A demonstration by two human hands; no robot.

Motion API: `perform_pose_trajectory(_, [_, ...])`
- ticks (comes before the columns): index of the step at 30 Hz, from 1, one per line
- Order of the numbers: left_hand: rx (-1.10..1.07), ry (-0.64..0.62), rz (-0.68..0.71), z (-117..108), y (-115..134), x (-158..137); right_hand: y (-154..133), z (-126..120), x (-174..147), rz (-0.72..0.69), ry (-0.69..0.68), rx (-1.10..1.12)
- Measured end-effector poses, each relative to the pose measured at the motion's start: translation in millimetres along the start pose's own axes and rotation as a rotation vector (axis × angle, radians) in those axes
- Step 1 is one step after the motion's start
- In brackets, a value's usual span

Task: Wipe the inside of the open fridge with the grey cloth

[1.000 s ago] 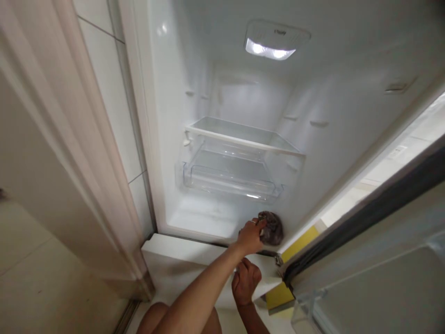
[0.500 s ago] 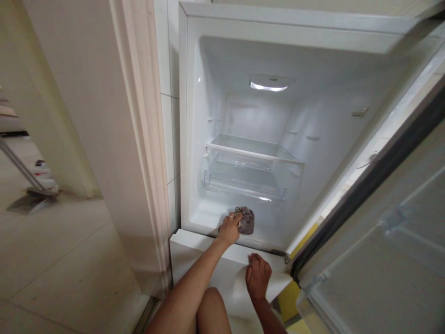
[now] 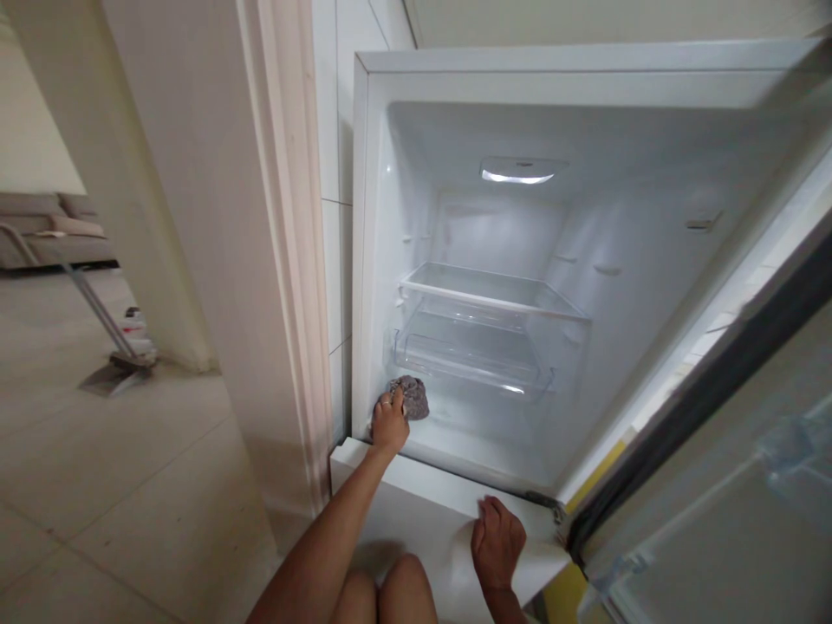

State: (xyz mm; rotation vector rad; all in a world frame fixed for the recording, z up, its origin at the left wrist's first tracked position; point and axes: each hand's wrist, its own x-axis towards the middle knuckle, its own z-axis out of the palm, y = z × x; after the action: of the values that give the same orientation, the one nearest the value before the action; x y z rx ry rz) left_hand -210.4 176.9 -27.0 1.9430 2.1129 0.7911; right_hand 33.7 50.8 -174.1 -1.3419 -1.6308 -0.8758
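An open, lit fridge compartment (image 3: 611, 347) fills the view. My left hand (image 3: 388, 423) reaches to its floor at the front left corner and grips a grey crumpled cloth (image 3: 413, 397) pressed on the white floor. My right hand (image 3: 497, 543) rests with fingers spread on top of the white lower drawer front (image 3: 429, 511) below the compartment, holding nothing. A glass shelf (image 3: 487, 290) and a clear drawer (image 3: 471, 355) sit further in, both with nothing in them.
The fridge door (image 3: 747, 451) stands open at the right, with a dark seal along its edge. A white door frame (image 3: 286, 260) and tiled wall are on the left. A mop (image 3: 110, 347) lies on the tiled floor beyond, with a sofa (image 3: 52, 234) far back.
My left hand has slid the cloth across the fridge floor from the right corner to the left corner. My right hand stayed on the drawer front. The view pulled back.
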Motion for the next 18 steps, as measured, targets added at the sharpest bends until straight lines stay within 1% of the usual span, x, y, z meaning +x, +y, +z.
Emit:
perform_pose_trajectory(5, [-0.07, -0.008, 0.0, 0, -6, 0, -2, -1, 1, 0.012, -0.006, 0.007])
perform_pose_trajectory(8, [-0.153, -0.022, -0.005, -4, -13, 2, -5, -2, 2, 0.055, -0.014, 0.029])
perform_pose_trajectory(13, [-0.314, -0.021, -0.069, -11, -16, 6, -11, -6, 6, 0.104, -0.047, 0.097])
perform_pose_trajectory(16, [-0.442, 0.033, -0.14, -11, -13, 2, -9, -6, 9, 0.178, -0.064, 0.173])
perform_pose_trajectory(18, [-0.559, 0.086, -0.19, -10, -11, -3, -8, -7, 11, 0.283, -0.11, 0.279])
